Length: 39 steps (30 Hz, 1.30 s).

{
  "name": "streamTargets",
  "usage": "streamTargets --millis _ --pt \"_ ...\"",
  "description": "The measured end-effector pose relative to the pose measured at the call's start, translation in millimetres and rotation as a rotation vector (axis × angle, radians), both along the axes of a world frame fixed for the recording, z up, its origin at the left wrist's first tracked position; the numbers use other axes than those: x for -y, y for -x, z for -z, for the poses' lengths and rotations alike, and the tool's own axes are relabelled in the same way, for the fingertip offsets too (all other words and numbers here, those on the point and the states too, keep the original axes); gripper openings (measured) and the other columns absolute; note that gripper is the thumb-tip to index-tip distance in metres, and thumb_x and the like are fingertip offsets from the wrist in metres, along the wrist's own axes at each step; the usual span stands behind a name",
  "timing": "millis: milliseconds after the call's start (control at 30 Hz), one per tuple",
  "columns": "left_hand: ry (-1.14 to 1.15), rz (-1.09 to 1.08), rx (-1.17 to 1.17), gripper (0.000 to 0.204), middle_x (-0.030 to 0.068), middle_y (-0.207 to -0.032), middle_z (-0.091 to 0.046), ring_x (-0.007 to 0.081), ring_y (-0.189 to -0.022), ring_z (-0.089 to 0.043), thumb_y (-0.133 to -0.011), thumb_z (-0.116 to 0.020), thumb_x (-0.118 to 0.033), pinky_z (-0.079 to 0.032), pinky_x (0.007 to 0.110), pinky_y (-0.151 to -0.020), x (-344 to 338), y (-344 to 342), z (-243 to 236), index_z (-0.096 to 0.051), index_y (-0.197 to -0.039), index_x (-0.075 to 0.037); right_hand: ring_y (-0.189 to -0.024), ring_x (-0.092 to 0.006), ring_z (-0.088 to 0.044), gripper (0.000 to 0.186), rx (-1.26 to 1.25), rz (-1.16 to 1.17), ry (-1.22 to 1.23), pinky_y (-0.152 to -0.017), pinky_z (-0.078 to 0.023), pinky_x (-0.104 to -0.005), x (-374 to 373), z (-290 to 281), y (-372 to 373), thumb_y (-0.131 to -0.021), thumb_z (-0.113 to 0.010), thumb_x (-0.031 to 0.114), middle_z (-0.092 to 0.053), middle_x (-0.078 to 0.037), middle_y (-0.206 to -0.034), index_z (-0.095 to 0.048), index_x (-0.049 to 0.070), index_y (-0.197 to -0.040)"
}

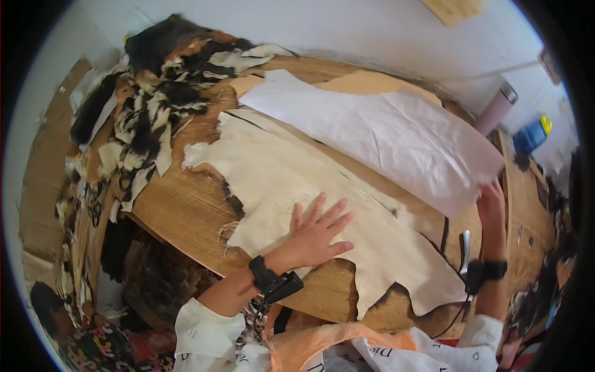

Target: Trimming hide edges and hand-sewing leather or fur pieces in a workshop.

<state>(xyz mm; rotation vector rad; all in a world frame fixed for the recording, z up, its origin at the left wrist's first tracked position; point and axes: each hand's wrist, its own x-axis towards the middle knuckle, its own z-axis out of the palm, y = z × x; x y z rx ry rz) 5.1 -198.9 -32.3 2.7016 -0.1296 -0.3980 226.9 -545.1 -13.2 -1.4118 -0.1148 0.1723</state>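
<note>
A pale cream hide [279,164] with ragged edges lies across the wooden table [180,223], dark hair showing along its rim. My left hand [319,239] rests flat on it near the front, fingers spread. Beyond the hide, a white sheet [372,133], perhaps paper or film, lies over other tan pieces [365,82]. At the sheet's right corner, my right hand [491,198] has its fingers closed on the edge; the fingertips are slightly blurred. A metal tool [465,245] lies close to my right forearm, its lower part hidden by the wrist strap.
Black, white and brown fur scraps [155,105] pile up on the table's left end and hang down its side. At the back right stand a pink bottle [498,106] and a blue container [528,137] with a yellow cap. A white wall [372,34] borders the far edge.
</note>
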Motion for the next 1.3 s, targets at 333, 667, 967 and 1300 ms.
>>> streamTargets --millis 333,667,967,1300 --pt "0.379 -0.602 0.923 0.023 0.0151 -0.131 -0.043 0.0297 -0.100 -0.053 -0.087 -0.052 -0.010 -0.042 0.034 -0.086 -86.3 16.3 -51.6 -0.057 -0.107 0.000 -0.084 -0.0209 -0.057 0.024 0.515 -0.441 0.829 -0.071 -0.042 -0.0300 17.5 -15.1 136.1 -0.069 -0.066 0.015 -0.064 -0.009 -0.088 -0.068 0.004 -0.090" --pt "-0.245 -0.440 0.370 0.061 0.0231 -0.141 -0.026 0.0424 -0.131 -0.018 -0.090 -0.039 -0.048 -0.013 0.048 -0.107 -155.7 -41.6 -12.8 -0.034 -0.135 -0.008 -0.105 -0.0341 -0.052 0.027 0.616 -0.363 1.059 -0.096 -0.037 -0.0411 -18.6 10.6 195.2 -0.069 -0.066 0.003 -0.063 -0.013 -0.101 -0.067 0.009 -0.096" --pt "-0.249 -0.487 0.159 0.070 0.0219 -0.145 -0.015 0.0427 -0.134 -0.008 -0.084 -0.037 -0.061 -0.005 0.051 -0.107 -188.3 -57.0 18.5 -0.027 -0.140 -0.019 -0.114 -0.0340 -0.049 0.034 0.635 -0.372 1.210 -0.100 -0.033 -0.0434 -3.4 20.0 204.0 -0.068 -0.061 0.003 -0.060 -0.014 -0.112 -0.066 0.011 -0.100" --pt "-0.587 -0.314 0.183 0.064 0.0195 -0.143 -0.025 0.0405 -0.130 -0.023 -0.088 -0.034 -0.057 -0.017 0.049 -0.106 -238.1 -72.3 54.4 -0.025 -0.141 -0.022 -0.120 -0.0223 -0.041 0.026 0.262 -0.327 0.774 -0.100 -0.032 -0.0348 -3.7 11.9 182.3 -0.084 -0.056 0.011 -0.059 -0.001 -0.117 -0.062 0.009 -0.109"
